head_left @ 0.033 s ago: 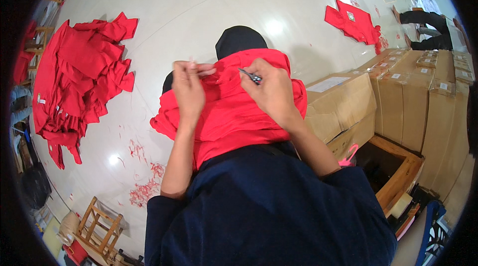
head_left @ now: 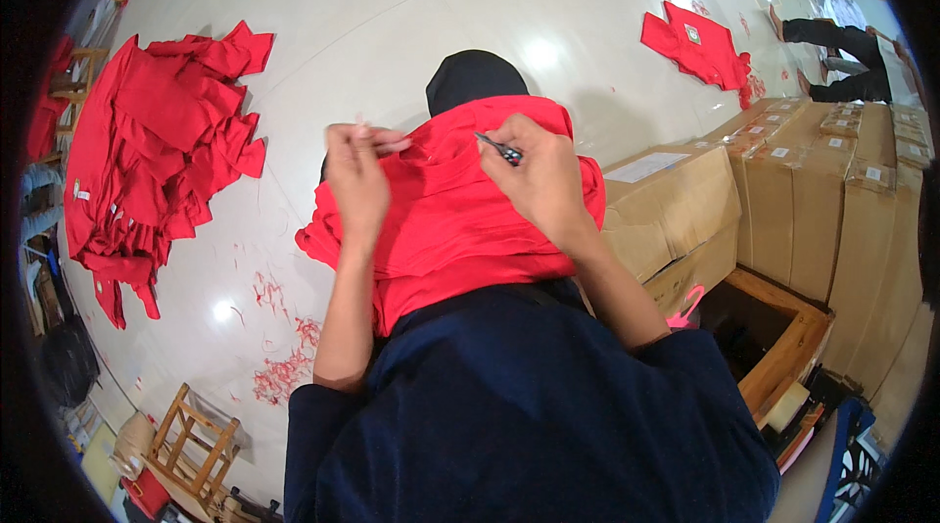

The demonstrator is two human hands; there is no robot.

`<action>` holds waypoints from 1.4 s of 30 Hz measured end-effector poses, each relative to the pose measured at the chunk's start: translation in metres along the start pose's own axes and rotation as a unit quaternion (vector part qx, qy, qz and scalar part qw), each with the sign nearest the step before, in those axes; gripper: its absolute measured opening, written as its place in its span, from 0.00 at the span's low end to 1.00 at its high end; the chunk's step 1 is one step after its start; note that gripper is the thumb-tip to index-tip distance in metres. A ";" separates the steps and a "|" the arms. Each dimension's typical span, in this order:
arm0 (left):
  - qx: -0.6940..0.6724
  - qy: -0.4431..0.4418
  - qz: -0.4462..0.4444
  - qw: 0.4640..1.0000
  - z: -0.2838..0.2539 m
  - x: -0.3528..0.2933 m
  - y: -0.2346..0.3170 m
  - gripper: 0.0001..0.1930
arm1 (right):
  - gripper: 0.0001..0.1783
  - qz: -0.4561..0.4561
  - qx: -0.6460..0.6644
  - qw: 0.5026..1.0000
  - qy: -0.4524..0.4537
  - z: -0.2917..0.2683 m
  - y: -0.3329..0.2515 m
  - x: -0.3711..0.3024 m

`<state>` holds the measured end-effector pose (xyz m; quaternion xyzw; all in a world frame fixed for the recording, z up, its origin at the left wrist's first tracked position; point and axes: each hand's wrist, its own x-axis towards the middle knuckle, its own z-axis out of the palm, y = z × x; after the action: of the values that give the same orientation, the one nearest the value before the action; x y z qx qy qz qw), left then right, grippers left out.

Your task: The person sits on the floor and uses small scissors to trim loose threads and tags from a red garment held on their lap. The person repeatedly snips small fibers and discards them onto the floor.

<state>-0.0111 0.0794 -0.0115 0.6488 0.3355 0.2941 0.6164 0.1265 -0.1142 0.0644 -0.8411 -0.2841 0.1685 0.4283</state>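
Note:
A red garment point(head_left: 460, 219) lies bunched over my lap, its folds hanging past both knees. My right hand point(head_left: 543, 170) is closed round small dark thread snips point(head_left: 503, 150), whose short blades point left just above the cloth. At the garment's left side, my left hand point(head_left: 360, 175) is raised, thumb and fingertips pinched together and the other fingers pointing right. Blur hides whatever is in that pinch.
A heap of red garments point(head_left: 162, 151) covers the floor at left, with red thread scraps point(head_left: 284, 371) and a wooden stool point(head_left: 194, 450) nearer. Another red garment point(head_left: 700, 48) lies far right. Cardboard boxes point(head_left: 793, 200) stand at right; beyond them are a person's legs point(head_left: 842, 53).
My left hand has shifted a little left and down, away from the garment's upper edge. My right hand and the snips have barely moved.

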 end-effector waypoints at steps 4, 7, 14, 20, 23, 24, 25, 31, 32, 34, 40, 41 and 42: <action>-0.013 0.088 -0.063 0.994 -0.088 -0.007 -0.022 0.15 | 0.14 0.017 0.062 0.998 0.009 -0.007 0.010 0.004; -0.098 0.195 -0.119 0.969 -0.144 -0.024 -0.024 0.14 | 0.17 0.027 0.054 0.998 0.033 -0.011 0.009 0.009; 0.635 0.115 -0.243 0.725 -0.430 -0.180 -0.174 0.25 | 0.18 0.050 0.110 0.991 0.054 -0.018 0.007 0.020; 0.249 0.090 -0.061 0.963 -0.225 -0.060 -0.074 0.19 | 0.19 -0.035 0.043 0.998 0.030 0.001 -0.017 0.038; 0.266 -0.037 -0.068 0.961 -0.115 -0.013 -0.002 0.21 | 0.15 -0.058 0.024 0.998 -0.015 0.020 -0.020 0.054; 0.291 -0.075 0.017 0.954 -0.096 -0.002 -0.014 0.24 | 0.14 -0.067 0.017 0.997 -0.034 0.026 -0.022 0.058; 0.289 -0.117 -0.011 0.950 -0.074 0.008 -0.011 0.29 | 0.11 -0.060 0.010 0.997 -0.053 0.029 -0.033 0.059; 0.488 -0.208 -0.028 0.847 -0.026 0.018 -0.029 0.22 | 0.10 -0.058 -0.050 0.992 -0.105 0.054 -0.029 0.062; 0.451 -0.195 -0.032 0.870 -0.030 0.018 -0.026 0.19 | 0.10 -0.064 -0.057 0.991 -0.107 0.057 -0.028 0.061; 0.375 -0.167 -0.041 0.911 -0.038 0.013 -0.019 0.15 | 0.13 -0.027 -0.063 0.986 -0.153 0.059 -0.027 0.059; 0.028 -0.065 -0.169 0.983 -0.055 -0.020 0.002 0.10 | 0.17 -0.033 0.019 0.961 -0.273 0.095 -0.007 0.055; -0.021 -0.062 -0.201 0.977 -0.056 -0.024 0.005 0.10 | 0.17 0.002 0.022 0.954 -0.300 0.089 -0.019 0.058; -0.070 -0.059 -0.233 0.968 -0.057 -0.027 0.007 0.11 | 0.17 0.038 0.026 0.944 -0.326 0.086 -0.026 0.060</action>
<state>-0.0723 0.0921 0.0004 0.5246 0.4186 0.1263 0.7305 0.1200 -0.0112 0.0335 -0.7390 -0.3713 0.4572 0.3269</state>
